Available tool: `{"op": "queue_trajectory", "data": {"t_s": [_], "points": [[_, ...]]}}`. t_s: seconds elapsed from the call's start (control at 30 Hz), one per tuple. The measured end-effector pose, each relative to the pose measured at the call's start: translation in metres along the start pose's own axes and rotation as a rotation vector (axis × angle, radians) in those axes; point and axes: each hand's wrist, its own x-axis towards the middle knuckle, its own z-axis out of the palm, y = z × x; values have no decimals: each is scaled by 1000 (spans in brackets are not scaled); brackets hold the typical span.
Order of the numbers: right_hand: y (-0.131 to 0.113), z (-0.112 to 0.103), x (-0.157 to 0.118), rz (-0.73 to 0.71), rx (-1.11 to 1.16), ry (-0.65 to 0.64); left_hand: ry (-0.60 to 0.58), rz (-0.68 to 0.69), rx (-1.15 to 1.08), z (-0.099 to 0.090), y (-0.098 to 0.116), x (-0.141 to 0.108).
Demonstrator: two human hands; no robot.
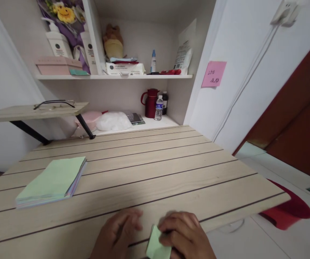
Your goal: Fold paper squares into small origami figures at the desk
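A small folded piece of light green paper (158,245) is at the table's near edge, its lower end cut off by the bottom of the view. My right hand (183,232) grips its right side, with the thumb and fingers bent over the paper. To the left of the paper, apart from it, my left hand (119,232) hovers with loosely bent fingers and a gap to the thumb; nothing shows in it. A stack of paper sheets (53,178), light green on top with other pale colours beneath, lies at the left of the table.
The wooden table (149,176) has dark grooves across it. A raised stand (36,111) with glasses (54,105) is at the back left. Behind stand a red jug (151,104), a water bottle (158,108) and shelves (114,77). A red stool (288,208) is beyond the right edge.
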Motion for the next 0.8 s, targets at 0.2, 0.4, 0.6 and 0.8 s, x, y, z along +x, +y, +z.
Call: {"op": "queue_trajectory", "data": {"t_s": [0.2,0.4,0.6,0.8], "points": [[-10,-11,32,718,1014,133,46,-130,-323,9,18,20],[-15,0,63,888,1553,370,-66,-95,-623,27,36,40],[-17,10,62,844,1554,268,2,-247,-532,13,53,52],[28,-36,48,701,674,438,-290,-52,81,-20,58,94]]}}
